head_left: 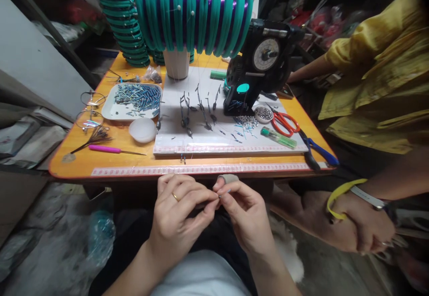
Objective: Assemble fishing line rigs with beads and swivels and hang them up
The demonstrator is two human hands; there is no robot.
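In front of the table edge, my left hand (181, 204) and my right hand (246, 211) meet fingertip to fingertip. A small thin blue piece (225, 192) shows between my right thumb and index finger. My left thumb and index finger pinch right beside its end; what lies in that pinch is too small to name. A ring is on my left hand, and a grey wrap (229, 178) covers one right fingertip. Just beyond, tiny dark swivel-like pieces (182, 159) hang at the table edge near a printed measuring tape (201, 169). Several dark weighted rigs (204, 117) hang on fine lines over the white board (170, 128).
Teal spools (192, 14) hang above the table, beside a black machine with a dial (264, 54). A white tray (107, 108) holds blue tubes. Red-handled scissors (284, 124), blue-handled pliers (320, 150) and a pink-handled pick (103, 149) lie around. Another person's hand (365, 224) is at right.
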